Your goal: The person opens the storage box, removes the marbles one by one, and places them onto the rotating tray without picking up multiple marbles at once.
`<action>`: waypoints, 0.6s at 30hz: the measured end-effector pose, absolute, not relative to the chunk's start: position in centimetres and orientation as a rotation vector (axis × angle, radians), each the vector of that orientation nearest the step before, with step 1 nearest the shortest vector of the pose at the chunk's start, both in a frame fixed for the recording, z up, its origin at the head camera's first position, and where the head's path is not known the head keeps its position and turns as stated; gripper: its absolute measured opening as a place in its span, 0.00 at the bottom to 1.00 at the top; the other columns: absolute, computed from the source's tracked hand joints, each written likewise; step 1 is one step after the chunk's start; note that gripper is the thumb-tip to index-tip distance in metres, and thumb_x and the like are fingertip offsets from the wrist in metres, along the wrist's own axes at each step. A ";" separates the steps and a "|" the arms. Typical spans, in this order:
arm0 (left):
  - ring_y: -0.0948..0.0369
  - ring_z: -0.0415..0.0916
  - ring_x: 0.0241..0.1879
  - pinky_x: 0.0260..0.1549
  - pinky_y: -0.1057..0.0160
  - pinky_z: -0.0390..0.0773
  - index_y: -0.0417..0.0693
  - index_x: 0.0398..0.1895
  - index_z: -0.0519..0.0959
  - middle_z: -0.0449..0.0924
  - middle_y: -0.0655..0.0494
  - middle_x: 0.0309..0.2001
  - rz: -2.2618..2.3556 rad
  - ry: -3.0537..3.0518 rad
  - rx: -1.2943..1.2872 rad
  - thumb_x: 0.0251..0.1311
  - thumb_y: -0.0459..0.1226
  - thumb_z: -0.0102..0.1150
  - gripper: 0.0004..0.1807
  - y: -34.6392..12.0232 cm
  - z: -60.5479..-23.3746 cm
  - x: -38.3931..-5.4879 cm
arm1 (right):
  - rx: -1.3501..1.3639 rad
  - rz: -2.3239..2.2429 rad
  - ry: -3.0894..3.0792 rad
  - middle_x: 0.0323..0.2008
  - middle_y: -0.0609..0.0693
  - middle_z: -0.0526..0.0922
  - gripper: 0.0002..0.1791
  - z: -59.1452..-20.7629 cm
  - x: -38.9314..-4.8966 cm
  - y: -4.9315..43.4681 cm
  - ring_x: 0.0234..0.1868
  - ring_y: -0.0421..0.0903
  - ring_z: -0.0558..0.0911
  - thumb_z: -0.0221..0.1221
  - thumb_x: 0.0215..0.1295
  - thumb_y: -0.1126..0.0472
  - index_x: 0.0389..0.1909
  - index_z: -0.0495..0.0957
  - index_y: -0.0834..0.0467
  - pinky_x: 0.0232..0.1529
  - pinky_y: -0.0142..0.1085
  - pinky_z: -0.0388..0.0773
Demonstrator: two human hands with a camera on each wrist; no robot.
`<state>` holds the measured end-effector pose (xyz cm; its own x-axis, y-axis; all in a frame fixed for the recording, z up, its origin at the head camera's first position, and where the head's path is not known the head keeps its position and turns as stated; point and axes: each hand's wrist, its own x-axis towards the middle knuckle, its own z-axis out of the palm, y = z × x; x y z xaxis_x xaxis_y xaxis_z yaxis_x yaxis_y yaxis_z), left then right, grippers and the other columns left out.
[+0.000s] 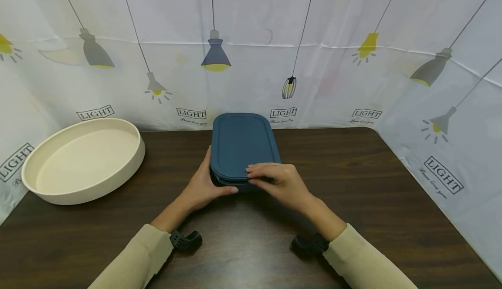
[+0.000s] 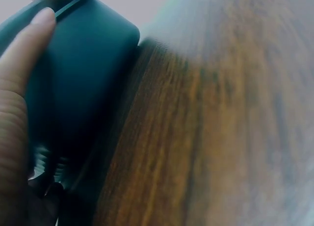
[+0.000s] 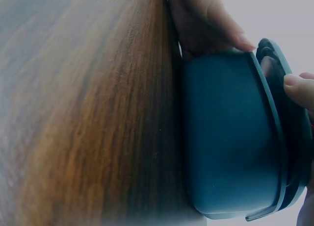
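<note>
A dark blue rectangular food container (image 3: 225, 133) sits at the table's far edge, its flat blue lid (image 1: 243, 145) on top. In the right wrist view the lid's near side stands slightly raised, with a gap between it and the container's rim. My left hand (image 1: 200, 188) holds the container at its front left corner, the thumb across the front and the fingers along the left side. At the lid's front edge, right of the middle, my right hand (image 1: 284, 184) pinches the lid between thumb and fingers. What the container holds is hidden.
A round cream tray (image 1: 84, 197) with a raised rim stands on the left of the dark wooden table (image 1: 353, 202). Behind and beside the table hangs a white cloth (image 1: 251, 14) printed with lamps.
</note>
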<state>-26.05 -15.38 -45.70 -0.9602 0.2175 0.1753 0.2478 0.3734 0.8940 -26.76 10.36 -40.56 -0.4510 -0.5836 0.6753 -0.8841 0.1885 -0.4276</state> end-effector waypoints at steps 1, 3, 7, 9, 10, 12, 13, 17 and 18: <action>0.46 0.44 0.81 0.73 0.35 0.54 0.70 0.81 0.29 0.36 0.54 0.83 -1.691 -2.587 -0.427 0.47 0.50 0.80 0.73 -15.4 -45.7 -26.0 | 1.375 1.155 -2.099 0.45 0.56 0.90 0.12 -40.6 -26.8 10.3 0.52 0.53 0.88 0.70 0.54 0.72 0.40 0.89 0.60 0.56 0.30 0.80; 0.45 0.42 0.81 0.72 0.33 0.53 0.71 0.81 0.27 0.34 0.53 0.84 -1.677 -2.616 -0.401 0.48 0.53 0.78 0.72 -15.5 -45.6 -26.0 | 1.352 1.180 -2.076 0.46 0.57 0.90 0.12 -40.5 -26.8 10.3 0.51 0.53 0.88 0.70 0.54 0.73 0.40 0.88 0.60 0.55 0.30 0.80; 0.45 0.41 0.81 0.73 0.33 0.52 0.70 0.81 0.27 0.33 0.53 0.84 -1.658 -2.650 -0.376 0.53 0.56 0.72 0.67 -15.6 -45.6 -26.0 | 1.313 1.244 -2.014 0.45 0.60 0.90 0.14 -40.3 -27.0 10.3 0.50 0.53 0.88 0.71 0.52 0.75 0.41 0.88 0.61 0.54 0.30 0.81; 0.45 0.41 0.81 0.73 0.34 0.52 0.68 0.81 0.27 0.33 0.53 0.84 -1.642 -2.668 -0.370 0.59 0.57 0.66 0.62 -15.6 -45.5 -26.0 | 1.311 1.237 -1.969 0.44 0.61 0.90 0.15 -40.2 -27.0 10.4 0.49 0.53 0.89 0.71 0.51 0.76 0.41 0.88 0.62 0.53 0.30 0.81; 0.46 0.42 0.81 0.74 0.34 0.52 0.68 0.81 0.27 0.33 0.53 0.84 -1.641 -2.676 -0.363 0.62 0.58 0.62 0.60 -15.6 -45.5 -26.0 | 1.308 1.209 -1.947 0.44 0.61 0.90 0.15 -40.2 -27.0 10.3 0.48 0.53 0.89 0.71 0.51 0.75 0.41 0.88 0.62 0.53 0.31 0.81; 0.46 0.44 0.81 0.74 0.36 0.53 0.68 0.81 0.27 0.35 0.53 0.84 -1.653 -2.675 -0.357 0.67 0.58 0.56 0.54 -15.6 -45.5 -25.9 | 1.309 1.102 -1.896 0.43 0.60 0.90 0.11 -40.1 -26.9 10.3 0.47 0.52 0.89 0.69 0.56 0.72 0.41 0.88 0.63 0.53 0.31 0.81; 0.46 0.45 0.81 0.74 0.36 0.55 0.68 0.81 0.28 0.36 0.52 0.83 -1.660 -2.666 -0.359 0.70 0.57 0.53 0.52 -15.6 -45.6 -25.9 | 1.306 1.027 -1.862 0.42 0.60 0.90 0.09 -40.1 -26.8 10.2 0.46 0.52 0.89 0.68 0.60 0.69 0.42 0.87 0.63 0.52 0.32 0.82; 0.46 0.49 0.80 0.74 0.39 0.57 0.70 0.81 0.28 0.38 0.51 0.83 -1.709 -2.606 -0.373 0.73 0.52 0.51 0.48 -15.5 -45.6 -25.9 | 1.241 0.763 -1.694 0.41 0.58 0.91 0.11 -40.1 -26.5 9.9 0.41 0.50 0.90 0.61 0.71 0.60 0.44 0.86 0.63 0.45 0.34 0.84; 0.46 0.50 0.80 0.73 0.39 0.58 0.71 0.81 0.28 0.39 0.51 0.83 -1.706 -2.595 -0.380 0.73 0.51 0.51 0.48 -15.5 -45.6 -25.9 | 1.207 0.732 -1.654 0.41 0.58 0.91 0.12 -40.1 -26.4 9.9 0.40 0.50 0.90 0.61 0.71 0.60 0.44 0.86 0.64 0.43 0.35 0.85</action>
